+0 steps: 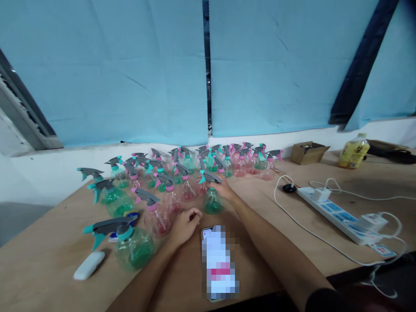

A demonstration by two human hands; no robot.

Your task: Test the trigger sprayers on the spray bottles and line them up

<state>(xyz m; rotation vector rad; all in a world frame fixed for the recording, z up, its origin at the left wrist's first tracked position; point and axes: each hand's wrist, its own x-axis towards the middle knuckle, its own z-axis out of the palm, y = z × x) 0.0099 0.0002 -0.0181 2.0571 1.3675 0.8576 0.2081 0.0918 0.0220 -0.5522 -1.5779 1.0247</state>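
My right hand reaches forward, its fingers closed around the neck of a green spray bottle with a grey and teal trigger head. That bottle stands upright, with its base at the table. Near the table's middle rests my left hand, its fingers curled in and nothing visible in them. Just left of it is a pink spray bottle with a grey and pink head. A larger green spray bottle stands closer to me, beside my left forearm. Between my forearms lies a phone, its lit screen blurred out.
Several more pink and green spray bottles crowd the table toward the wall. A white case lies front left. To the right are a power strip with plugs and loose cables, a cardboard box and a yellow-labelled drink bottle.
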